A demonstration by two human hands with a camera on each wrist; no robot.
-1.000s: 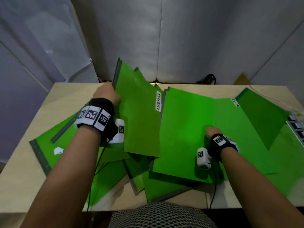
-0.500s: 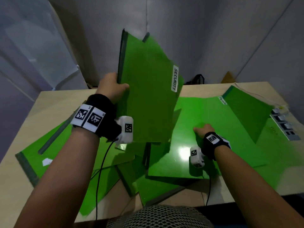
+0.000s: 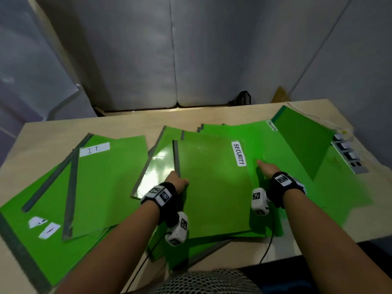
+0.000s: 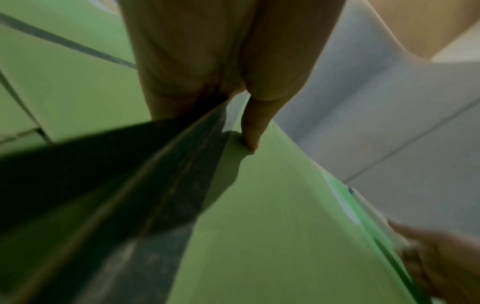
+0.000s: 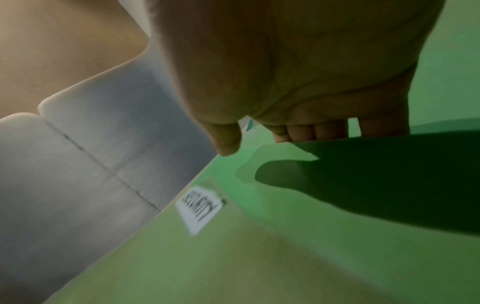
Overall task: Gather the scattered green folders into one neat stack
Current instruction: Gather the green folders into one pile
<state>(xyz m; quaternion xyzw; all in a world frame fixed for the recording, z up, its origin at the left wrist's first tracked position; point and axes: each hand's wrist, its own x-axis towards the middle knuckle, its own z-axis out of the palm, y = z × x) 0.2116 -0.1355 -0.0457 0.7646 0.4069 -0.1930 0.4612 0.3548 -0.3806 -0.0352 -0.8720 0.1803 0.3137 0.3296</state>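
From the head view, the SECURITY folder point(image 3: 212, 187) lies flat on top of the middle pile of green folders on the worktop point(image 3: 53, 132), its long axis running away from the person and its dark spine on the left edge. The left hand point(image 3: 177, 183) holds that spine edge near the folder's middle, while the right hand point(image 3: 265, 169) rests just beside the folder's right edge, on the folder with the Permits label point(image 3: 271, 125) beneath. The SECURITY folder thus sits directly between the two hands, each at one long side, so either can nudge it square. The IT folder point(image 3: 106, 183) lies well apart to the left, skewed, nearer the left hand. A power strip point(image 3: 347, 155) sits at the far right. In the left wrist view, the thumb presses on the green cover while the fingers point(image 4: 182, 61) go under the dark spine point(image 4: 166, 185), pinching that edge. In the right wrist view, the fingers point(image 5: 324, 129) look straight and close together, their tips hidden behind a green sheet edge, thumb apart, holding nothing; the SECURITY label point(image 5: 198, 208) lies just to their left
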